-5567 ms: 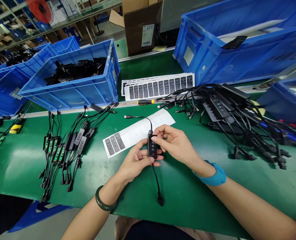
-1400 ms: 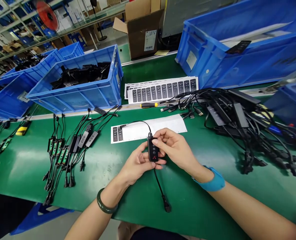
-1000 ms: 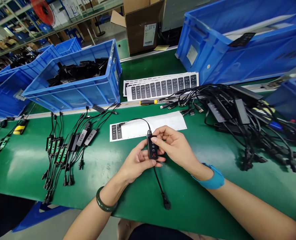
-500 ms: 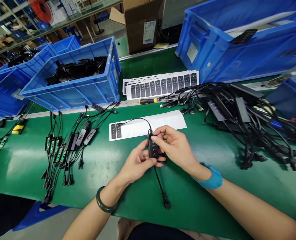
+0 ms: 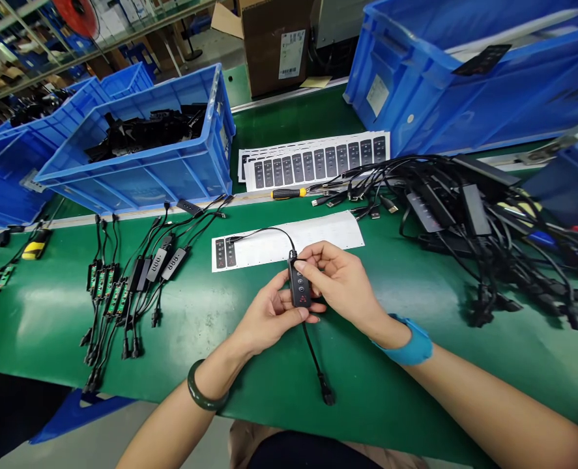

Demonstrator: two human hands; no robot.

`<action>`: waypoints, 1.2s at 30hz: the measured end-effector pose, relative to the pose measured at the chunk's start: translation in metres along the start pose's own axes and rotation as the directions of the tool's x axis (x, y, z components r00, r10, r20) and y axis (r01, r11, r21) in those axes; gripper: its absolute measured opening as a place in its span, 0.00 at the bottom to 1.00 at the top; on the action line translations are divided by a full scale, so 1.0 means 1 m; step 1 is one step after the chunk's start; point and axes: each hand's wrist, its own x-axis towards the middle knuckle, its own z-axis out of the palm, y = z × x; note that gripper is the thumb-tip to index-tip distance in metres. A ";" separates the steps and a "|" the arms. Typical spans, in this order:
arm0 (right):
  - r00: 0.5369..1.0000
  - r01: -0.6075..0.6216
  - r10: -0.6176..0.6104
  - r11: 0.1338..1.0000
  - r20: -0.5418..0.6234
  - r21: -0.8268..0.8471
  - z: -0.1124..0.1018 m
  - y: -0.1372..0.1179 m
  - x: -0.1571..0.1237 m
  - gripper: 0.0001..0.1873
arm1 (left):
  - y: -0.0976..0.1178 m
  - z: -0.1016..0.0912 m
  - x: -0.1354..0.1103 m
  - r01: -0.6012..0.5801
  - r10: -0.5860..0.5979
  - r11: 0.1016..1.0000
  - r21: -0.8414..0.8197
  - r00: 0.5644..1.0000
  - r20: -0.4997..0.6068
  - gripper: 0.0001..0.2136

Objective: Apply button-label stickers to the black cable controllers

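Observation:
A slim black cable controller (image 5: 300,286) with round buttons and a red mark is held upright over the green table. My left hand (image 5: 272,312) is closed round its lower left side, the fingers passing behind it. The thumb of my right hand (image 5: 335,280) presses on the controller's upper face, its other fingers curled by the right edge. From the top, a thin cable runs left onto a white label sheet (image 5: 293,240), where two dark labels (image 5: 225,253) sit at the left end. Below, another cable ends in a black connector (image 5: 326,393).
Stacked label sheets (image 5: 318,163) and a yellow-black screwdriver (image 5: 289,193) lie behind. Cabled controllers and bare circuit boards (image 5: 107,283) spread at left; a cable pile (image 5: 469,208) fills the right. Blue bins (image 5: 146,176) and a cardboard box (image 5: 274,52) stand at the back.
Both hands keep hold of the controller in nearly the same place. My right thumb stays on its upper part; the view has shifted slightly.

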 end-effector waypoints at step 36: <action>0.972 0.014 0.015 0.992 0.237 -0.123 -0.006 0.001 0.004 0.24 | -0.004 0.001 0.008 0.019 0.000 0.992 0.123 0.988 -0.153 0.22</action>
